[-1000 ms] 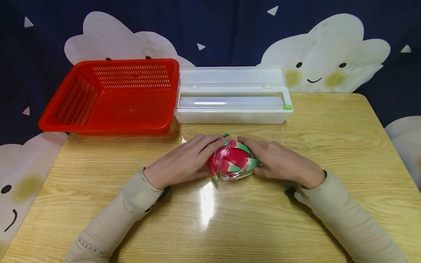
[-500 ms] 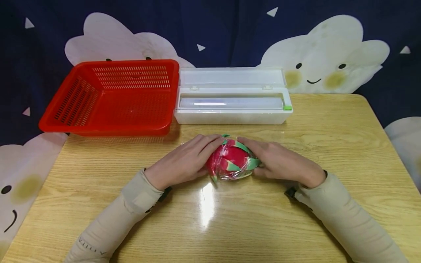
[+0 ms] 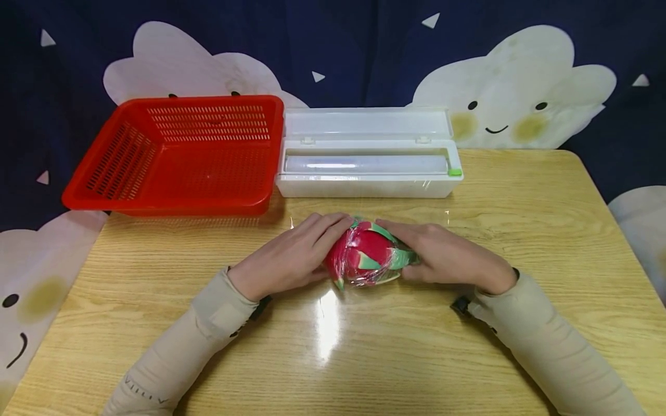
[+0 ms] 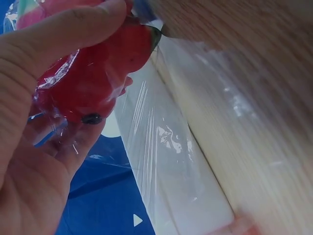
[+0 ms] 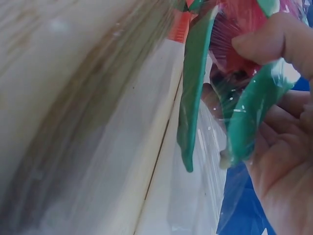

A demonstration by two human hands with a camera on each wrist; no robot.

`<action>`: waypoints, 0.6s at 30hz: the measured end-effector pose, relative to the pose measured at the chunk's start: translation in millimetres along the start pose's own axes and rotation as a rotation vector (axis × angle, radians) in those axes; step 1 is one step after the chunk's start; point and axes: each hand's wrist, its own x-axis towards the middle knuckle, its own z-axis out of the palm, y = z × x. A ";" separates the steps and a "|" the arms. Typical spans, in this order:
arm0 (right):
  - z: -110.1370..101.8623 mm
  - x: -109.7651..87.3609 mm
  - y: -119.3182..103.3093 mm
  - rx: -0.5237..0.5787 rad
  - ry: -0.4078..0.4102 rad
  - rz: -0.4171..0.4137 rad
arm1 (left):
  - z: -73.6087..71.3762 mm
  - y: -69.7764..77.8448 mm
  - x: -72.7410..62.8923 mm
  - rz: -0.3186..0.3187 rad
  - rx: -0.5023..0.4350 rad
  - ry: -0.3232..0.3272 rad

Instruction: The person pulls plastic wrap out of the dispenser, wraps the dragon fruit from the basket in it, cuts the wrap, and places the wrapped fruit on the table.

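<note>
In the head view a red dragon fruit (image 3: 373,247) with green scales lies between both hands, cling film (image 3: 340,263) drawn over it. My left hand (image 3: 296,253) grips its left end, thumb over the film in the left wrist view, where the red skin (image 4: 98,78) and a dark stem spot show. From the right, my right hand (image 3: 442,254) holds the other end. In the right wrist view its thumb presses the film-covered red side beside long green scales (image 5: 195,93). The fingers on the far side of the fruit are partly hidden in the head view.
Behind the fruit stands a white cling film box (image 3: 366,186), lid raised, with a film roll (image 3: 366,164) inside. A red plastic basket (image 3: 208,205) is left of it. All stand on a wooden table (image 3: 531,231) before a dark blue curtain (image 3: 359,46) with clouds.
Both hands stay around the dragon fruit almost unmoved. The fruit has turned slightly between them, its top green tip now lower and its right-hand scale reaching further right.
</note>
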 end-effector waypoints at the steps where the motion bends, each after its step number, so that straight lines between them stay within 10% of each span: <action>1: -0.1 0.0 0.3 0.004 0.000 -0.001 | 0.4 0.0 0.1 -0.001 -0.002 0.001; 18: -1.5 3.3 5.3 0.064 -0.013 -0.012 | -3.4 5.7 3.2 -0.054 -0.034 -0.041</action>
